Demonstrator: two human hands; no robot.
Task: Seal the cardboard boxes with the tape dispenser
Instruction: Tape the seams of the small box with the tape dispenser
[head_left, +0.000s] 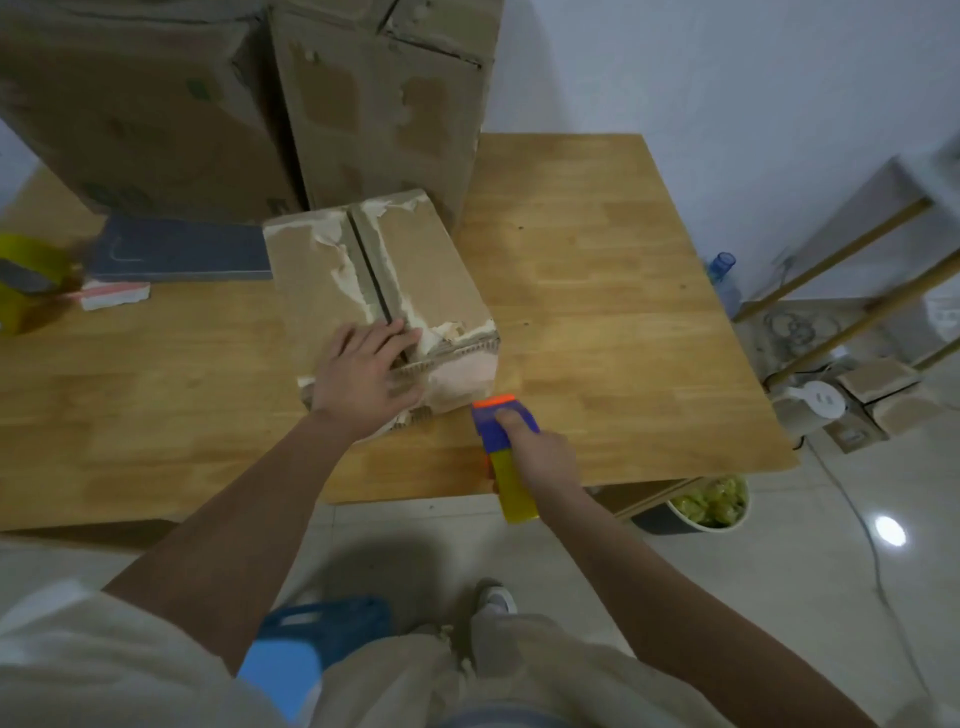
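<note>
Two hands share the job: the left hand (366, 375) lies flat, fingers straight, pressing the flaps of the small cardboard box (382, 291) near the wooden table (597, 291) front edge, while the right hand (537, 454) grips the tape dispenser (506, 449) just beside the box's near corner. To seal well, I'd keep the flaps pinched together and start the tape on the near face, running straight up the open seam. Torn, fuzzy corrugated board may grip tape poorly; the dispenser is smooth blue, orange and yellow plastic.

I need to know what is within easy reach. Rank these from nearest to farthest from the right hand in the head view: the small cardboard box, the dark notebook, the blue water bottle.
From the right hand, which grips the tape dispenser:
1. Small cardboard box: just to its left, under the left hand.
2. Blue water bottle: off the table's right edge, farther back.
3. Dark notebook: far left on the table.
</note>
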